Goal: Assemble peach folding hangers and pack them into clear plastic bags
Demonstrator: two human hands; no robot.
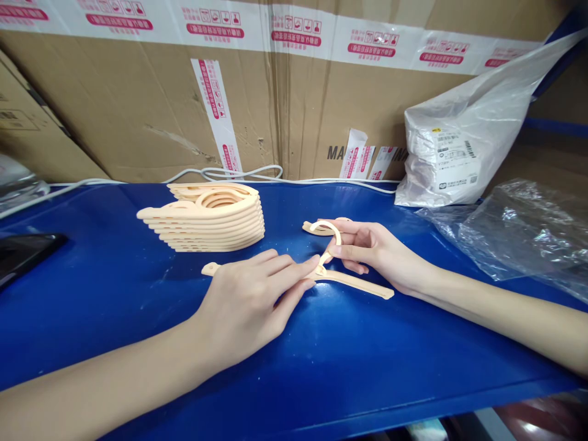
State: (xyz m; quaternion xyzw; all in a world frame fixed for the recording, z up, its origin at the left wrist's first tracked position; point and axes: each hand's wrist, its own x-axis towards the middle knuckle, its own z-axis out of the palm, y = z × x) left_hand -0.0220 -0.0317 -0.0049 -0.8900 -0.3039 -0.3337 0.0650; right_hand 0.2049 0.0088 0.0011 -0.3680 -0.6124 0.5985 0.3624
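Note:
Low over the blue table, a cream plastic folding hanger (pixel 356 283) has its arms spread out to both sides. My left hand (pixel 257 294) is closed on it near the middle, covering most of its left arm. My right hand (pixel 362 245) pinches the curved hook of the hanger between thumb and fingers. Behind the right fingers lies another cream hanger piece (pixel 312 229), partly hidden. To the left, beyond my left hand, stands a neat stack of folded cream hangers (pixel 206 220).
A large taped cardboard box (pixel 151 92) walls off the back of the blue table (pixel 321 380). At the right are a white labelled plastic bag (pixel 452 147) and crumpled clear plastic (pixel 519 226). A white cable (pixel 248 174) runs along the back; a dark flat object (pixel 27 254) lies left.

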